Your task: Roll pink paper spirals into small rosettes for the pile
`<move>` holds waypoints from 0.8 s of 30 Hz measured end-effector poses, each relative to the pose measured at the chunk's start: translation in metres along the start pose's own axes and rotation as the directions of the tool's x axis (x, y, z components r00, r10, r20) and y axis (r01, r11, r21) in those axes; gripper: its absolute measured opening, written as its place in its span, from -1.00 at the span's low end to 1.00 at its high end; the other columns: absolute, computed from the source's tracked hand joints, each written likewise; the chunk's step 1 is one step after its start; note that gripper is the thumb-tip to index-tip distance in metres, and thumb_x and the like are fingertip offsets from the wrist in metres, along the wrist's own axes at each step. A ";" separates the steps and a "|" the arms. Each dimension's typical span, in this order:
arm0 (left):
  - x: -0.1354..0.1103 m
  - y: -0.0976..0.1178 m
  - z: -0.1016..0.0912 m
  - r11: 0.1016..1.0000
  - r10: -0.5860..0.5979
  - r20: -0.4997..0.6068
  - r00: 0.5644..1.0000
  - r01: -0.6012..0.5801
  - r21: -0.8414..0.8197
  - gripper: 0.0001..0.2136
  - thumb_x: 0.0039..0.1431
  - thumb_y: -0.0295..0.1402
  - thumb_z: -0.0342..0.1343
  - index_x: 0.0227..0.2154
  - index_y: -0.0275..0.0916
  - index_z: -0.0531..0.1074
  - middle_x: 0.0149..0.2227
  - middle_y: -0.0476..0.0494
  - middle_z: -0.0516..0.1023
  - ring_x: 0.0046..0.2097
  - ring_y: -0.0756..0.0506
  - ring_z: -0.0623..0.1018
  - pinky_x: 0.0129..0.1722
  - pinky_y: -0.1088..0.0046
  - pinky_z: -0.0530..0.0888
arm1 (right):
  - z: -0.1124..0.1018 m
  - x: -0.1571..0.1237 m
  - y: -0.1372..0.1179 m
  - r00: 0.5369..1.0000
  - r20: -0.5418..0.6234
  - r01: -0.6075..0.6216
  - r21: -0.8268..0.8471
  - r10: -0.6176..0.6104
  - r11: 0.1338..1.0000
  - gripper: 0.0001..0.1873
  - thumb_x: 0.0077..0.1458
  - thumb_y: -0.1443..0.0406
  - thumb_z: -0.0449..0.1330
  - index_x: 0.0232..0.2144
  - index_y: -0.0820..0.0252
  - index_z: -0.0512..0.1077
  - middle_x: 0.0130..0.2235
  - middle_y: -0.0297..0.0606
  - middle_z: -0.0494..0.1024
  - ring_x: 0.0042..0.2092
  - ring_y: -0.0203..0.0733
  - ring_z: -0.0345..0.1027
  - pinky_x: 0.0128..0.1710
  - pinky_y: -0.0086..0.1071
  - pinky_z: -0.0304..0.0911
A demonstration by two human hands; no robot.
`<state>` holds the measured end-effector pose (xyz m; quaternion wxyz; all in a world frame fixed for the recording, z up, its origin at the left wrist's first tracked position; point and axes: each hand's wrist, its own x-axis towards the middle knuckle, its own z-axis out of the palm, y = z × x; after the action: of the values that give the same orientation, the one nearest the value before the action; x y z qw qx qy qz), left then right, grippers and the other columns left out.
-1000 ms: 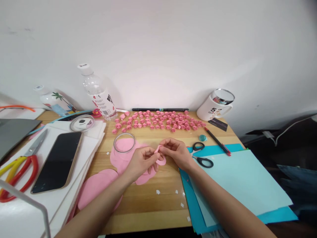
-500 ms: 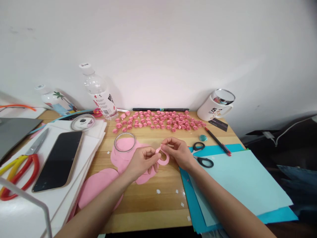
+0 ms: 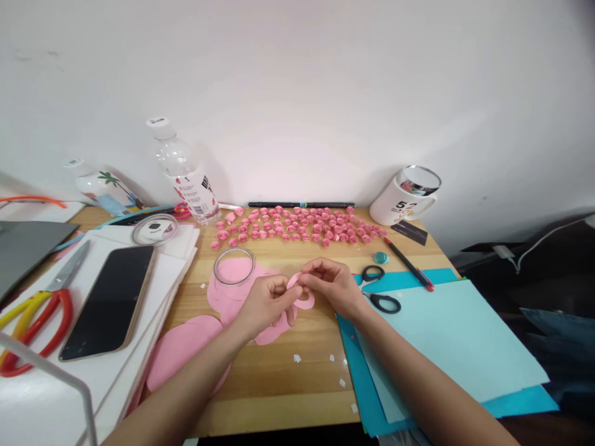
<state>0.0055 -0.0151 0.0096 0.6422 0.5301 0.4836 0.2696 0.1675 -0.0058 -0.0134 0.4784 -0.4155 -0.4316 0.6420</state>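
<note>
A curled pink paper strip [image 3: 305, 303] is pinched between both hands above the middle of the wooden table. My left hand [image 3: 268, 302] grips it with thumb and fingers from the left. From the right, my right hand [image 3: 333, 286] closes finger and thumb on its upper end. Part of the strip is hidden by the fingertips. Under and beside my left hand lie pink paper circles [image 3: 223, 303], with a clear tape roll [image 3: 235, 266] resting on them. Several small rolled pink paper roses [image 3: 304, 226] spread in rows behind the hands.
Black-handled scissors [image 3: 383, 301] and light blue paper [image 3: 450, 347] lie right. Behind them are a pen [image 3: 409, 265] and a white mug [image 3: 402, 201]. On the left are a phone [image 3: 109, 303], red-and-yellow scissors [image 3: 44, 316] and a water bottle [image 3: 188, 176]. White scraps [image 3: 297, 358] dot the front.
My right fingertips have moved slightly left and down towards my left fingers. The strip's loop has shifted a little and its opening looks more covered.
</note>
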 end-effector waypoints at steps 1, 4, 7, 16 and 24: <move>0.000 0.000 0.000 1.000 0.006 0.002 1.000 -0.006 -0.007 -0.72 0.05 -0.16 0.07 -0.53 -0.32 0.38 -0.76 0.02 0.39 -0.78 0.15 0.20 -0.79 0.67 0.06 | 0.000 0.000 0.000 1.000 0.002 0.002 -0.002 -0.002 1.000 -0.80 -0.17 0.26 0.34 -0.45 0.23 0.45 -0.48 -0.33 0.51 -0.49 -0.35 0.36 -0.45 -0.44 0.27; 0.000 0.001 0.001 0.999 0.017 -0.002 1.000 -0.017 -0.041 -0.68 0.08 -0.14 0.04 -0.54 -0.33 0.40 -0.76 0.01 0.39 -0.78 0.14 0.22 -0.79 0.66 0.08 | 0.000 0.000 0.001 0.999 0.040 0.001 -0.015 0.000 1.000 -0.79 -0.17 0.25 0.35 -0.44 0.23 0.46 -0.48 -0.32 0.51 -0.46 -0.32 0.37 -0.43 -0.43 0.28; 0.000 0.001 0.001 0.999 0.020 -0.008 1.000 -0.020 -0.049 -0.67 0.09 -0.14 0.04 -0.56 -0.34 0.40 -0.75 0.00 0.40 -0.78 0.13 0.23 -0.79 0.66 0.09 | 0.000 0.000 0.002 0.998 0.069 -0.001 -0.042 0.004 0.999 -0.78 -0.18 0.24 0.35 -0.42 0.22 0.47 -0.49 -0.31 0.52 -0.46 -0.30 0.37 -0.42 -0.41 0.29; 0.002 -0.006 -0.001 0.999 0.036 0.033 0.999 -0.036 0.003 -0.65 0.08 -0.11 0.04 -0.57 -0.33 0.41 -0.70 -0.04 0.45 -0.74 0.10 0.32 -0.77 0.65 0.13 | -0.001 -0.001 -0.002 0.990 0.128 -0.044 -0.082 0.055 0.996 -0.75 -0.15 0.22 0.33 -0.41 0.24 0.44 -0.53 -0.32 0.50 -0.52 -0.33 0.35 -0.51 -0.44 0.26; 0.002 -0.006 -0.002 1.000 -0.022 0.045 0.999 0.022 0.000 -0.69 0.07 -0.13 0.05 -0.54 -0.31 0.38 -0.74 -0.01 0.44 -0.77 0.12 0.25 -0.77 0.65 0.11 | -0.001 0.001 -0.001 0.999 0.019 0.028 0.007 -0.028 1.000 -0.78 -0.20 0.27 0.36 -0.48 0.22 0.41 -0.52 -0.36 0.47 -0.52 -0.37 0.31 -0.50 -0.46 0.23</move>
<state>0.0030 -0.0143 0.0038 0.6561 0.5304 0.4747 0.2508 0.1688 -0.0048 -0.0128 0.4845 -0.4017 -0.4399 0.6407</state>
